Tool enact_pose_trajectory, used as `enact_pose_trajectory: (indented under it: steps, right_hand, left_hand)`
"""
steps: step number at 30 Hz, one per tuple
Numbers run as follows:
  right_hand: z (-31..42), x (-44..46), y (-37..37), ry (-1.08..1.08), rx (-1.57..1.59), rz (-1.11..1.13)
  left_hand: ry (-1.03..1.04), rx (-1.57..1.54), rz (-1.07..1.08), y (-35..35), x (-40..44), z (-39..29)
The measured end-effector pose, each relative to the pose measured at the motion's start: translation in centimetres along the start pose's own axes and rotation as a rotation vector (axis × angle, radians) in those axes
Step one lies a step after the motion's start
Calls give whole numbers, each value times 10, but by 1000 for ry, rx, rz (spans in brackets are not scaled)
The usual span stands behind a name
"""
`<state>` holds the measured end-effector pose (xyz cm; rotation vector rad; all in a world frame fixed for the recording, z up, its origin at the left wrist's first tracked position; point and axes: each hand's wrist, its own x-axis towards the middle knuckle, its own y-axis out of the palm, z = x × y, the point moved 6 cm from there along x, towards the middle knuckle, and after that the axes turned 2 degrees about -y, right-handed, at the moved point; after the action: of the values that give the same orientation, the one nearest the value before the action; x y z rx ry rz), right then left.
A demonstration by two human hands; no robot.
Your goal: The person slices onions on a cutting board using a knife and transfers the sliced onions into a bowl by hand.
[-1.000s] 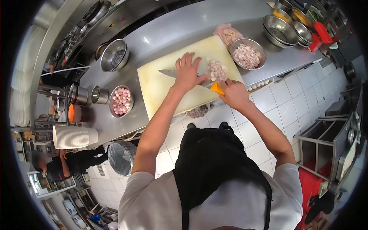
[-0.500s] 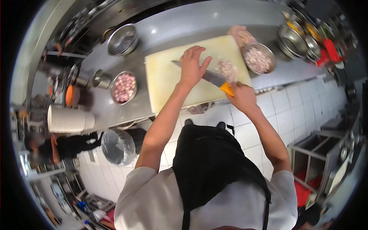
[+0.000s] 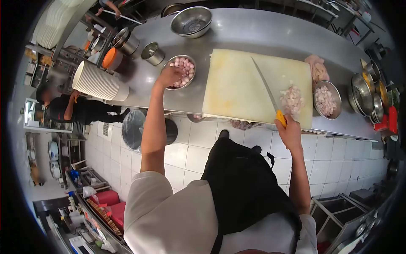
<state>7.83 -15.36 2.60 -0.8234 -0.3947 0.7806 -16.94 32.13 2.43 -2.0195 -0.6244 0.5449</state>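
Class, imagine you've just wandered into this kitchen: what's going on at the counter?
A person has the left hand in a metal bowl of small pinkish bulbs. The right hand has its grip on the yellow handle of a knife, its blade over the cutting board. Cut pieces lie on the board beside it, and more fill a second bowl nearby.
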Motion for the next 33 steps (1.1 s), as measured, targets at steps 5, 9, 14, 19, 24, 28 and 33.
enact_pose_trajectory:
  steps: [5, 9, 14, 19, 24, 28, 33]
  right_hand:
    - [3, 0, 8, 44, 110, 19]
    - [-9, 5, 25, 111, 214, 43]
    - [-14, 13, 24, 167, 254, 63]
    - [-21, 2, 32, 92, 228, -78]
    - [8, -7, 28, 148, 56, -119]
    - [19, -12, 32, 111, 161, -150]
    - [34, -8, 36, -36, 183, -230]
  left_hand:
    - [77, -71, 118, 17, -14, -1]
    - [44, -158, -19, 21, -20, -17]
    - [-112, -374, -159, 20, -21, 2]
    - [74, -553, -157, 41, -36, -71]
    - [232, -648, 60, 137, -50, -183]
    - [366, -409, -87, 178, -57, -243]
    - [534, -348, -223, 187, -57, -256]
